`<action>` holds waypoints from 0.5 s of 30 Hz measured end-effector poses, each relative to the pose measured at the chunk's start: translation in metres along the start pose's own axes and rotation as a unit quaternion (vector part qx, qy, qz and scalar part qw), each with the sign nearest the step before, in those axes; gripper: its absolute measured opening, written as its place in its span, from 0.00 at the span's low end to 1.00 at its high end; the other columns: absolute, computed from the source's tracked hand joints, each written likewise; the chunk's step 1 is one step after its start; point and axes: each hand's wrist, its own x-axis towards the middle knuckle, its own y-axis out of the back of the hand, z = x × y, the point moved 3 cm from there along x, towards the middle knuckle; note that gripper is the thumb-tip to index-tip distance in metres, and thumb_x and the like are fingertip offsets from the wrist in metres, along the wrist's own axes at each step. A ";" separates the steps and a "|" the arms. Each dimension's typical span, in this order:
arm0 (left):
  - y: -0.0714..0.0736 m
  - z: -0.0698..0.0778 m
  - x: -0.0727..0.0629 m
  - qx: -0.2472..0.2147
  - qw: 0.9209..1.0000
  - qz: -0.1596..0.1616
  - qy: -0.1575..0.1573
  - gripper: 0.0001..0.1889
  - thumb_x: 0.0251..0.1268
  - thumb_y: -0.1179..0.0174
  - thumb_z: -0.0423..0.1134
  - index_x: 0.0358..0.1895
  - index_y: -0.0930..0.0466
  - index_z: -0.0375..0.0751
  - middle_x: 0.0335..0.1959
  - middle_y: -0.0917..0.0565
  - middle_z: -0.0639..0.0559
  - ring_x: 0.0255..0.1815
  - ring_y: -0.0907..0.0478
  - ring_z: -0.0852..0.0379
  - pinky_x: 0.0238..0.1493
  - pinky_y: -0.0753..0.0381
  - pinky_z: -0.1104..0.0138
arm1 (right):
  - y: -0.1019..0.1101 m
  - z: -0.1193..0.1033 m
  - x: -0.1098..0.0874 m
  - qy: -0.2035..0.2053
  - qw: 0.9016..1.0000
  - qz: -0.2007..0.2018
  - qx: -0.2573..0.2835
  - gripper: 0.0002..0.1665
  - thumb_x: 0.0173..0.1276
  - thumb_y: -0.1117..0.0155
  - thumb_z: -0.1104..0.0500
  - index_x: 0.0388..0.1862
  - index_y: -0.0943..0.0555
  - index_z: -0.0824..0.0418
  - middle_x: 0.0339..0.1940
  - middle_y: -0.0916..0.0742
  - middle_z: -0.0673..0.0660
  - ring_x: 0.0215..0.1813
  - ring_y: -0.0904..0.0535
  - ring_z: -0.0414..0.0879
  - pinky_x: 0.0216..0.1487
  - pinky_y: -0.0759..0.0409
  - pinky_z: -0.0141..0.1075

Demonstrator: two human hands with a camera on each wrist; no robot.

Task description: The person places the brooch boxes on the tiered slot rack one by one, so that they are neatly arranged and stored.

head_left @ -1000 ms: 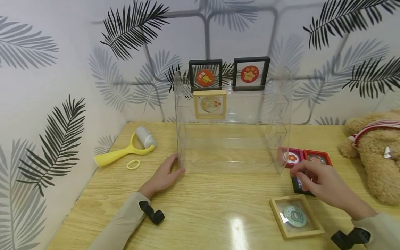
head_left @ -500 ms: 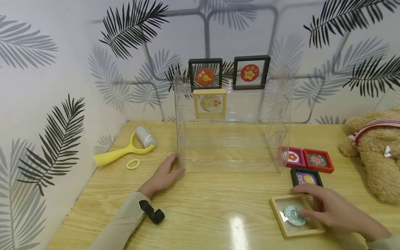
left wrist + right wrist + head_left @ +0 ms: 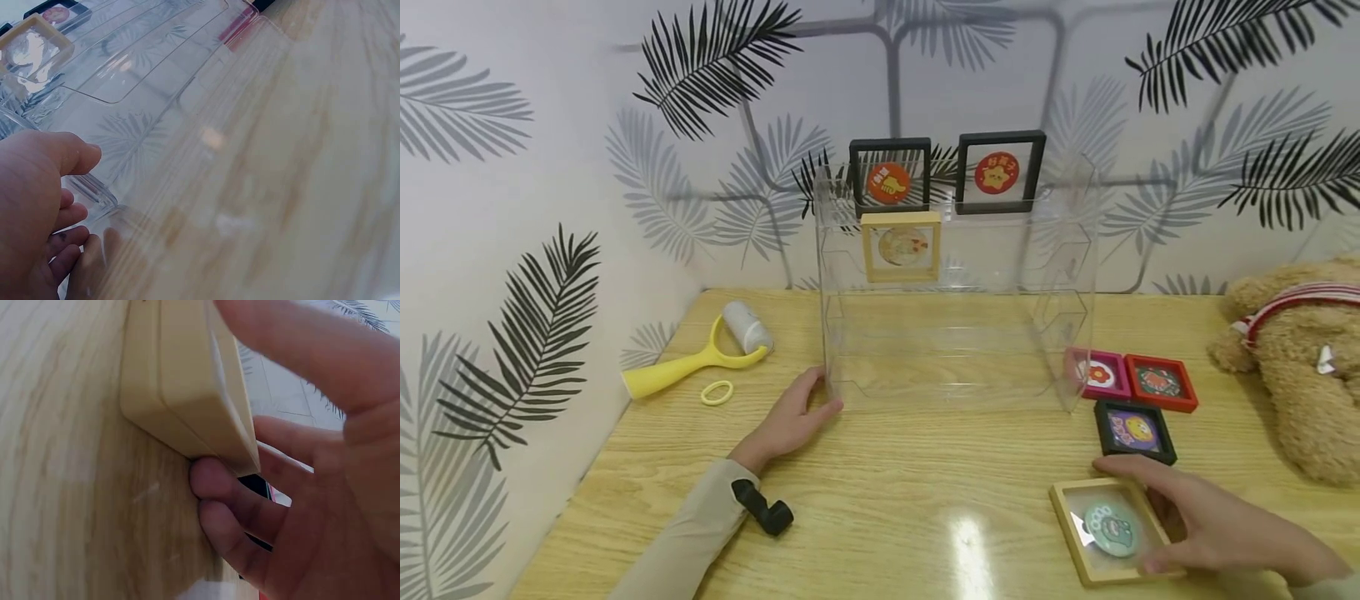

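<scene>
A clear acrylic display rack stands against the wall. My left hand holds its front left edge, the thumb on the inner side and the other fingers curled outside. A light wooden frame with a green round badge lies at the front right. My right hand grips its right side, fingertips at the edge and thumb over the front. On the rack are two black frames, one with an orange badge, one with a red badge, and a wooden frame one tier lower.
Right of the rack lie a pink frame, a red frame and a small black frame. A teddy bear sits at far right. At left lie a yellow slingshot-shaped handle, a grey roll and a yellow ring.
My right hand has come down and toward me from above the small black frame to the wooden frame, and now grips it. That frame has shifted slightly. My left hand stays at the rack.
</scene>
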 end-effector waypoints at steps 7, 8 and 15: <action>0.001 0.001 -0.001 -0.003 1.000 -0.002 0.008 0.28 0.70 0.43 0.39 0.67 0.38 0.30 0.63 0.29 0.34 0.68 0.36 0.39 0.69 0.40 0.45 | -0.004 -0.003 -0.004 -0.015 0.995 -0.010 -0.093 0.67 0.41 0.18 0.43 0.77 0.44 0.57 0.73 0.33 0.54 0.71 0.49 0.22 0.55 0.27 0.28; 0.001 0.002 -0.001 -0.002 1.000 -0.002 0.008 0.28 0.70 0.43 0.39 0.67 0.38 0.30 0.63 0.29 0.34 0.68 0.36 0.39 0.69 0.40 0.45 | -0.005 -0.003 -0.003 -0.017 0.993 -0.004 -0.115 0.68 0.38 0.18 0.42 0.76 0.43 0.56 0.72 0.32 0.53 0.70 0.49 0.21 0.55 0.28 0.27; 0.000 0.001 -0.001 0.000 1.000 0.001 0.002 0.27 0.69 0.43 0.38 0.67 0.37 0.30 0.62 0.28 0.35 0.67 0.35 0.39 0.68 0.40 0.45 | -0.006 -0.007 -0.001 -0.028 0.991 0.033 -0.130 0.66 0.33 0.15 0.46 0.72 0.38 0.56 0.62 0.30 0.46 0.60 0.37 0.27 0.50 0.27 0.25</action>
